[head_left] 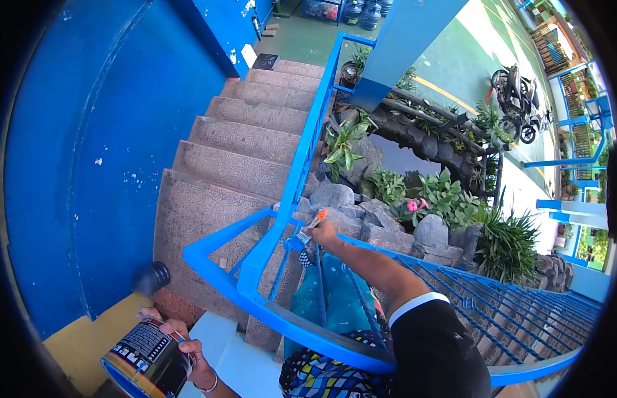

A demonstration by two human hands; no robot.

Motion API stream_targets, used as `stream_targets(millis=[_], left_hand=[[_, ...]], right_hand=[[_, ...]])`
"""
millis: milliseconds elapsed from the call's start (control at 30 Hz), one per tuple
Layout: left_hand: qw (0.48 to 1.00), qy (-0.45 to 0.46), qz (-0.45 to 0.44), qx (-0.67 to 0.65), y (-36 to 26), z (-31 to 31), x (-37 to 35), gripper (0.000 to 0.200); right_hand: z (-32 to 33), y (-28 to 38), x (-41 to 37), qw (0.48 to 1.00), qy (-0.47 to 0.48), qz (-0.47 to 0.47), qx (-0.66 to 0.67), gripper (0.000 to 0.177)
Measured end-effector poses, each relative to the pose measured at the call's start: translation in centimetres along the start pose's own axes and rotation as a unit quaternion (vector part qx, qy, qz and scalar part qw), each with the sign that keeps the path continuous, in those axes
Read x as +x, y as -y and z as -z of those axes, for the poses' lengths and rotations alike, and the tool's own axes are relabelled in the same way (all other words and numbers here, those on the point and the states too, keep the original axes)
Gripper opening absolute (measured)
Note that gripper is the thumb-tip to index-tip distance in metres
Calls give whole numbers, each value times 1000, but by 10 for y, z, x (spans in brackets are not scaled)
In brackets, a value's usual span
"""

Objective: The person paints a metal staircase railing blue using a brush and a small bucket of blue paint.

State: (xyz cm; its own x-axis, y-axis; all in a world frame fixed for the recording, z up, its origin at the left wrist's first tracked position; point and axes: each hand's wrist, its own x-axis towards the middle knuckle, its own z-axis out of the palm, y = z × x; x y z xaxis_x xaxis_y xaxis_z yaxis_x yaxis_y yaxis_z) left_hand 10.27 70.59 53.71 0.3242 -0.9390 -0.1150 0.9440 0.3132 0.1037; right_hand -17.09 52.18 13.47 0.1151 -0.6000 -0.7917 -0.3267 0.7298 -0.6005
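Observation:
My left hand [189,348] grips a paint can [146,361] with a black label and blue paint on its rim, held low near the landing. My right hand [323,232] reaches out past the blue metal handrail [288,192] and holds a paintbrush [308,229] with an orange handle. The brush's blue-coated bristles touch the rail near its bend, at the top of the stairs. My right arm wears a black sleeve with a white cuff.
Tiled stairs [245,139] go down along a blue wall [89,152]. Right of the rail lie rocks, plants and a small pond [401,159]. A parked motorcycle [517,103] stands on the green yard beyond. Blue railing bars [507,305] run to the right.

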Motion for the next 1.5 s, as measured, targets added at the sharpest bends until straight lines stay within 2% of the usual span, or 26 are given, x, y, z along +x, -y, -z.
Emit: stream_targets(millis=[67,133,233,333,433,533,567,667,733,933,1033,1100,1200,1300,1400,1500], left_hand=[[1000,-2,1,-2,3,-1,1,92],[1000,-12,-11,-16,7,1,-1,85],[998,-31,-31,-44,12,2,-3,73],[998,-25,-31,-44,8,6,-2,72],[999,-20,-26,-27,-1,13,-3,71],[999,-19,-38,-25,-3,15,-5,71],[999,-19,-39,-26,-3,15,-5,71],[999,-23,-32,-27,-6,17,-6,82],[998,-30,-37,-29,-8,21,-9,88],[994,-53,-80,-54,1,27,-12,82],[996,-49,-59,-54,6,22,-7,76],[998,-38,-30,-27,-2,27,-5,83],[999,-31,-21,-21,-3,29,-3,84],[999,-30,-19,-15,-3,30,-2,84],[999,-29,-18,-26,-1,30,0,82],[997,-37,-32,-53,3,30,2,75]], right_hand=[[-15,-21,19,999,-11,40,7,24],[-24,-25,26,998,-6,69,8,24],[-31,-30,27,996,29,60,-66,27],[-41,-38,28,988,38,104,-110,31],[-29,-24,13,984,86,80,-134,30],[-11,2,3,989,69,41,-121,29],[-4,11,0,985,48,30,-164,28],[-6,2,13,990,-11,20,-138,29],[-16,-5,21,990,-25,39,-131,33],[-53,-36,35,987,-43,105,-113,33],[-54,-30,27,984,-32,107,-138,30],[-43,-26,24,982,0,83,-169,32],[-31,-19,25,964,-75,118,-225,33],[-34,-17,28,971,-109,113,-182,33],[-46,-22,36,983,-58,65,-159,34],[-56,-28,30,983,-32,106,-147,35]])
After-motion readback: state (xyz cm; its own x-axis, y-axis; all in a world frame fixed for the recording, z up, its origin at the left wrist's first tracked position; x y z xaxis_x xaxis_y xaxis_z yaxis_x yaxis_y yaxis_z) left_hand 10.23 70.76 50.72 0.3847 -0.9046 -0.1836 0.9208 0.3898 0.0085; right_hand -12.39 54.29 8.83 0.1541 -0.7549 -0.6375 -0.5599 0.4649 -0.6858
